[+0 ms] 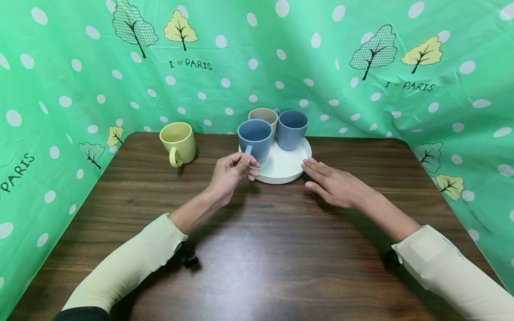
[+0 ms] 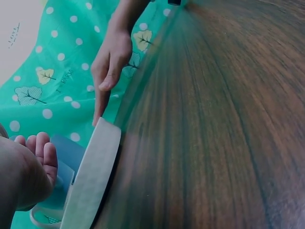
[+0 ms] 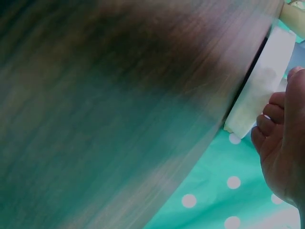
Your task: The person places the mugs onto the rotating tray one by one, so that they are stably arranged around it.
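My left hand [image 1: 230,174] pinches the handle of a blue mug [image 1: 260,138] over the left side of a round white tray [image 1: 283,167]. Behind it on the tray stand a second blue mug [image 1: 292,131] and a pale beige mug [image 1: 263,115], partly hidden by the front one. My right hand [image 1: 333,183] has its fingers straight, with the fingertips right at the tray's right rim. In the left wrist view the tray wall [image 2: 93,171] shows side-on, the left hand [image 2: 40,162] beside it. The right wrist view shows the right hand [image 3: 281,143] by the tray wall [image 3: 262,81].
A yellow-green mug [image 1: 178,142] stands to the left of the tray on the dark wooden table [image 1: 257,249], its handle towards me. A green cloth [image 1: 225,58] with white dots and trees hangs behind and along both sides.
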The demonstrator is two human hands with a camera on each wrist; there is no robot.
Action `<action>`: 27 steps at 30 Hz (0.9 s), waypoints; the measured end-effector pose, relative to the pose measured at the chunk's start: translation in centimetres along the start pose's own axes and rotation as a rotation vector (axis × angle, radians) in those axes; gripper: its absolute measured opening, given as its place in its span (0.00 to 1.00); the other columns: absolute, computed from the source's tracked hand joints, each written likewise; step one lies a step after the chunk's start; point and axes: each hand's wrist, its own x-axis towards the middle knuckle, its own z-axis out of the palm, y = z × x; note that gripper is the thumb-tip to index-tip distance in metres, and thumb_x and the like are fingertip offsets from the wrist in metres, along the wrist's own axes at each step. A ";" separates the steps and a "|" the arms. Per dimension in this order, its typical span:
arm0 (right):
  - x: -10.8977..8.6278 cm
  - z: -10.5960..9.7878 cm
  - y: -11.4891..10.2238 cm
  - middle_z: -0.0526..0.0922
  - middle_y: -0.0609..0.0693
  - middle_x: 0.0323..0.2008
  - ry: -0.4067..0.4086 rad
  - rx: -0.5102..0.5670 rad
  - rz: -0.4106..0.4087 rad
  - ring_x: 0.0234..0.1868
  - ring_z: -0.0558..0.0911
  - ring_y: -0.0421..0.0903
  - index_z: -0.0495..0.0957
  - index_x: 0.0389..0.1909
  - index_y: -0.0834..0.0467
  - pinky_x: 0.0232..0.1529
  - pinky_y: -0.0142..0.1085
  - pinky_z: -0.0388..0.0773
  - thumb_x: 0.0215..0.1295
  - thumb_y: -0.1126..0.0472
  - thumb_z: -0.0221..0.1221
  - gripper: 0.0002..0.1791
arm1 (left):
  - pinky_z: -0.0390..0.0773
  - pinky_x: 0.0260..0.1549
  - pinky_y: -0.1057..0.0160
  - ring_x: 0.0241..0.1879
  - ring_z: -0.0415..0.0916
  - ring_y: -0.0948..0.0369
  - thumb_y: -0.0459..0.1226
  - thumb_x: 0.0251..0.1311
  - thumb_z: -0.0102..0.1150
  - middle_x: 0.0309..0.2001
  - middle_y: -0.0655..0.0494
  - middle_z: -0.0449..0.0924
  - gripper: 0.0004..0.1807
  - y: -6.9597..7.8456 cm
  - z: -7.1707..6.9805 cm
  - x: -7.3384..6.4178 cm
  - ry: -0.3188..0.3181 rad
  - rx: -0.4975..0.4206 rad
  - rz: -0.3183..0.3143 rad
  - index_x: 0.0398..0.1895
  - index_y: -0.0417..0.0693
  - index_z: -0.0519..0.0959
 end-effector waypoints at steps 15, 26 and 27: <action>0.1 -0.2 -0.4 0.60 0.61 0.90 0.008 0.015 0.010 0.91 0.62 0.63 0.61 0.90 0.60 0.85 0.64 0.70 0.92 0.46 0.52 0.36 | 0.88 0.34 0.69 0.32 0.89 0.65 0.33 0.86 0.57 0.37 0.60 0.91 0.15 -1.8 0.4 0.5 0.026 0.060 -0.012 0.53 0.25 0.86; 0.2 -0.2 -0.4 0.61 0.61 0.90 0.002 0.040 0.031 0.90 0.62 0.63 0.62 0.89 0.59 0.84 0.65 0.71 0.92 0.46 0.52 0.35 | 0.87 0.33 0.69 0.31 0.89 0.67 0.35 0.85 0.61 0.46 0.52 0.96 0.17 -2.2 0.9 0.9 0.047 0.099 -0.055 0.60 0.26 0.87; 0.2 -0.2 -0.4 0.61 0.61 0.90 0.003 0.041 0.030 0.90 0.62 0.63 0.62 0.89 0.59 0.84 0.65 0.71 0.92 0.46 0.52 0.35 | 0.87 0.33 0.69 0.31 0.89 0.67 0.35 0.85 0.62 0.46 0.51 0.96 0.18 -2.3 0.9 0.9 0.048 0.098 -0.056 0.60 0.25 0.87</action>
